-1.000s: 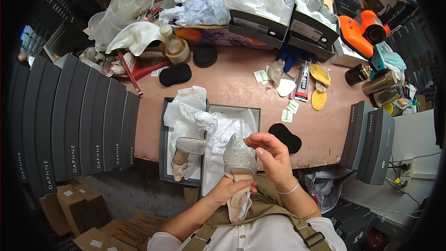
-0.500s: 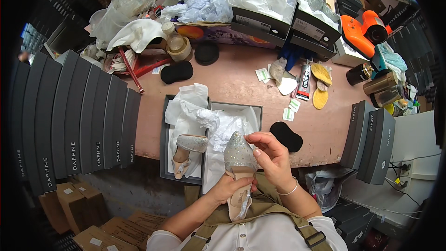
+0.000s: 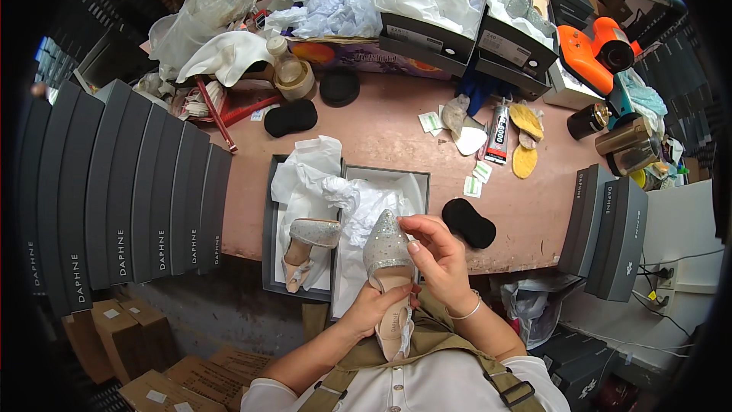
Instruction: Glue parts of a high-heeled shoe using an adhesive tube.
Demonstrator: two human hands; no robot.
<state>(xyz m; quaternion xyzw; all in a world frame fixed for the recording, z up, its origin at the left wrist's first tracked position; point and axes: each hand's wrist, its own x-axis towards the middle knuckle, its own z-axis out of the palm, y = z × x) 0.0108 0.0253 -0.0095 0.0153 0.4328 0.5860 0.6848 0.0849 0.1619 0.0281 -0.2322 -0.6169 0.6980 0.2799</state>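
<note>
My left hand [image 3: 372, 310] is wrapped round the middle of a glittery silver shoe [image 3: 387, 244], a pointed-toe slingback with a beige insole. The toe points away from me, and the heel end lies near my apron. At the right side of the toe, my right hand [image 3: 444, 263] has bent fingers, with thumb and forefinger apart on or close to the glitter. The matching shoe [image 3: 315, 234] lies on its side in the left half of an open grey shoebox [image 3: 267, 259]. White tissue paper [image 3: 366, 217] is bunched beside it.
Stacked grey shoeboxes [image 3: 130, 183] line the left; two more [image 3: 610, 236] stand right. Beyond the open box lie black pads [image 3: 468, 223], a glue tube [image 3: 497, 133] and yellow sponges [image 3: 526, 160]. Open boxes of shoes [image 3: 427, 42] and an orange tool [image 3: 587, 57] stand at the back.
The held shoe has shifted slightly up and tilted a little. My right hand has moved slightly left along with it; the left grip is unchanged.
</note>
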